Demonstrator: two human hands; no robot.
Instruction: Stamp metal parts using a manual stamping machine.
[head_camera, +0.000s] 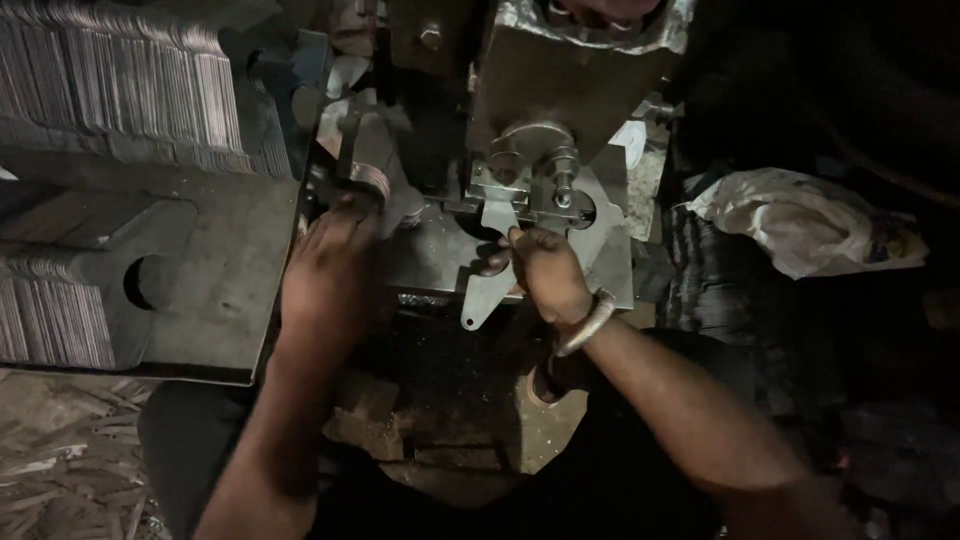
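My right hand (545, 272) grips a flat grey metal blank (487, 293) with a rounded, holed tail, holding it on the bed of a press machine (540, 90) under the die (530, 170). A metal bangle sits on that wrist. My left hand (330, 262) rests at the left side of the bed, fingers touching a small stack of thin metal pieces (368, 178); whether it grips them I cannot tell.
Rows of stacked metal blanks (120, 70) fill the upper left, and more stacked blanks (50, 320) lie at the left. A large steel plate (215, 290) with a round notch lies beside the press. A crumpled white bag (810, 220) lies on the right. Scrap strips (60, 470) litter the floor.
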